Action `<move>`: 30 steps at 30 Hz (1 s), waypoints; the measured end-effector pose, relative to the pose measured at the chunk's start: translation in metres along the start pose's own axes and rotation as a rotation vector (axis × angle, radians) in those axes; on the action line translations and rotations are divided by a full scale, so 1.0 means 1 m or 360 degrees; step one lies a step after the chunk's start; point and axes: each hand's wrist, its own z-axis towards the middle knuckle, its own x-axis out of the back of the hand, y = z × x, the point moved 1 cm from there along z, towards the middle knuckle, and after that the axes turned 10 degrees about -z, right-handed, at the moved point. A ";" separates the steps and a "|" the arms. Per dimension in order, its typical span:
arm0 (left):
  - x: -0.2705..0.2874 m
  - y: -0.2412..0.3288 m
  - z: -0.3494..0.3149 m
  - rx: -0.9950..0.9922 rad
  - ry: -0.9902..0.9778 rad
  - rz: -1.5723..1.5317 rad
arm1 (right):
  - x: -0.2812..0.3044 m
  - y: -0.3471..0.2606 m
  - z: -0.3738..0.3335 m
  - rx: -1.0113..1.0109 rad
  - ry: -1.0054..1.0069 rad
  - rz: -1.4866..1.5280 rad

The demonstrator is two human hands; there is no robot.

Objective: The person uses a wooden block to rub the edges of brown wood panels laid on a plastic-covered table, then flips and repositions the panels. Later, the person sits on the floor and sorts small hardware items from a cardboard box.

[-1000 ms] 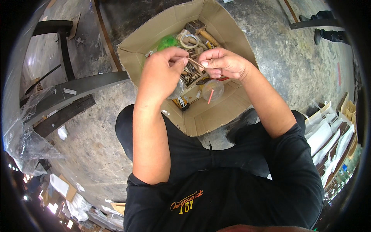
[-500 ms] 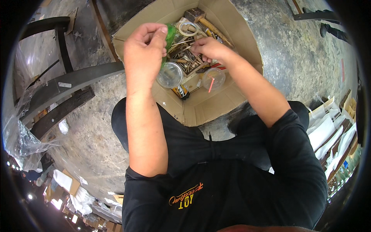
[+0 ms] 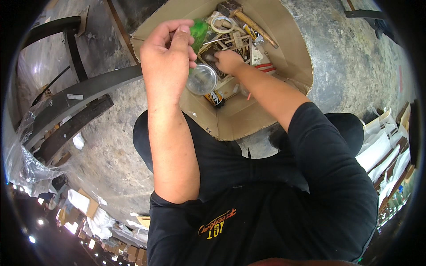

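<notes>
My left hand (image 3: 166,60) is raised over the left edge of a cardboard box (image 3: 290,48), its thumb and fingers pinching a see-through green plastic piece (image 3: 199,34). Whether that piece is a bag or a sheet I cannot make out. Down inside the box is my right hand (image 3: 229,62), reaching into a heap of small wooden and metal pieces (image 3: 237,41). Its fingertips are hidden and blurred, so any hold there is unclear. A clear round plastic container (image 3: 202,80) stands below my left hand, beside a black and yellow bottle (image 3: 215,99).
A wooden-handled hammer (image 3: 256,29) leans in the far part of the box, near a tape roll (image 3: 213,24). A red-handled tool (image 3: 266,68) lies right of my right hand. Dark curved frame pieces (image 3: 104,86) stand at the left; wrapped boards (image 3: 384,146) lie at the right.
My right hand has moved left and slightly lower, deeper among the small pieces, and its forearm now covers most of the cup with the red straw. My left hand keeps the green plastic.
</notes>
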 end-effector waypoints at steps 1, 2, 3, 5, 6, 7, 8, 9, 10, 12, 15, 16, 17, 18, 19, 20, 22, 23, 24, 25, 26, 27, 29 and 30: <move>0.001 0.000 0.000 0.0008 0.0018 0.0003 | 0.004 0.006 0.003 -0.0055 0.0032 0.0061; 0.003 0.001 0.001 0.0001 0.0020 0.0005 | 0.008 0.012 0.006 -0.0111 0.0066 0.0121; 0.004 0.001 0.002 0.0006 0.0029 0.0021 | 0.013 0.017 0.007 -0.0171 0.0097 0.0183; 0.005 0.002 0.003 0.0013 0.0024 0.0001 | 0.021 0.026 0.008 -0.0292 0.0057 0.0482; 0.005 0.002 0.004 0.0012 0.0027 0.0007 | 0.024 0.030 0.007 -0.0353 -0.0050 0.0713; 0.005 0.002 0.005 0.0006 0.0017 -0.0012 | 0.026 0.032 0.006 -0.0415 -0.0158 0.0944; 0.004 0.002 0.005 -0.0004 0.0009 -0.0021 | 0.027 0.031 0.003 -0.0413 -0.0123 0.0842; 0.004 0.001 0.006 -0.0026 -0.0009 -0.0022 | 0.027 0.030 0.001 -0.0356 -0.0167 0.0804; 0.003 0.001 0.006 -0.0015 -0.0011 -0.0025 | 0.026 0.028 -0.001 -0.0295 -0.0210 0.0768; 0.003 0.001 0.007 -0.0030 -0.0031 -0.0019 | 0.022 0.025 -0.003 -0.0340 -0.0329 0.0754; 0.005 0.000 0.005 -0.0021 -0.0029 0.0007 | 0.020 0.028 -0.001 -0.0273 -0.0383 0.0723; 0.006 0.000 0.005 -0.0022 -0.0031 0.0001 | 0.020 0.031 0.000 -0.0285 -0.0423 0.0820; 0.007 0.001 0.005 -0.0031 -0.0035 0.0005 | 0.022 0.035 0.001 -0.0295 -0.0463 0.0917; 0.008 0.001 0.005 -0.0042 -0.0033 0.0016 | 0.024 0.039 0.000 -0.0303 -0.0503 0.1012; 0.009 0.001 0.004 -0.0043 -0.0037 0.0001 | 0.026 0.043 -0.001 -0.0325 -0.0589 0.0988; 0.010 0.001 0.004 -0.0045 -0.0037 -0.0006 | 0.029 0.047 -0.004 -0.0346 -0.0675 0.0963; 0.011 0.002 0.003 -0.0057 -0.0036 -0.0016 | 0.033 0.051 -0.010 -0.0402 -0.0602 0.0952; 0.012 0.002 0.003 -0.0065 -0.0037 -0.0019 | 0.035 0.051 -0.014 -0.0438 -0.0445 0.0968; 0.012 0.002 0.002 -0.0074 -0.0038 -0.0023 | 0.035 0.051 -0.016 -0.0473 -0.0287 0.0981; 0.012 0.002 0.002 -0.0076 -0.0043 -0.0024 | 0.035 0.049 -0.018 -0.0441 -0.0258 0.1079; 0.013 0.002 0.001 -0.0079 -0.0049 -0.0026 | 0.035 0.048 -0.019 -0.0410 -0.0229 0.1176; 0.013 0.002 0.001 -0.0079 -0.0049 -0.0020 | 0.034 0.046 -0.019 -0.0395 -0.0167 0.1262; 0.013 0.002 0.000 -0.0076 -0.0055 -0.0030 | 0.030 0.042 -0.016 -0.0449 -0.0130 0.1144; 0.013 0.003 -0.001 -0.0074 -0.0053 -0.0024 | 0.029 0.040 -0.015 -0.0482 -0.0097 0.1080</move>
